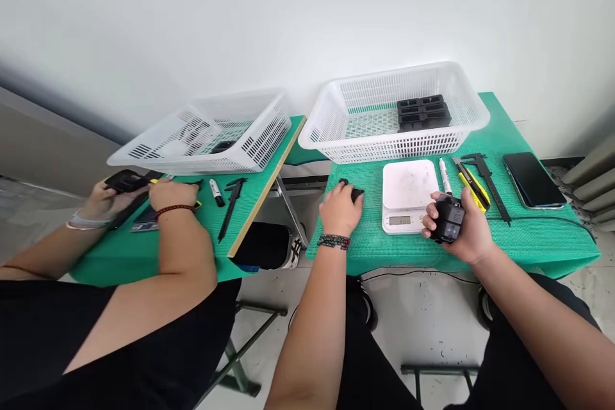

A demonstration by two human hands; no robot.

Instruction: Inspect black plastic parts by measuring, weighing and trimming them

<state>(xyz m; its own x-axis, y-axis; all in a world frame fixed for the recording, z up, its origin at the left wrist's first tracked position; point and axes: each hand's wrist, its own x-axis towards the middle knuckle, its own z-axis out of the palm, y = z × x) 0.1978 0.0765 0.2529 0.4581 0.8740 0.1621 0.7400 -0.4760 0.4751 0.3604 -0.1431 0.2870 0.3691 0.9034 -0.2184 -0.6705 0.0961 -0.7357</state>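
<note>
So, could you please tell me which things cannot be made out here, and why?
In the head view:
Full shape of the dark item: covered by the left hand.
Back of the black block: hidden by the right hand.
The block's markings: too small to read.
Rest of the co-worker's black top: cut off by the left edge.

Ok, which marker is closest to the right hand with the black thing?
The marker between the scale and yellow knife, just beyond the right hand. The other marker lies on the left table, by a co-worker's hand.
</note>
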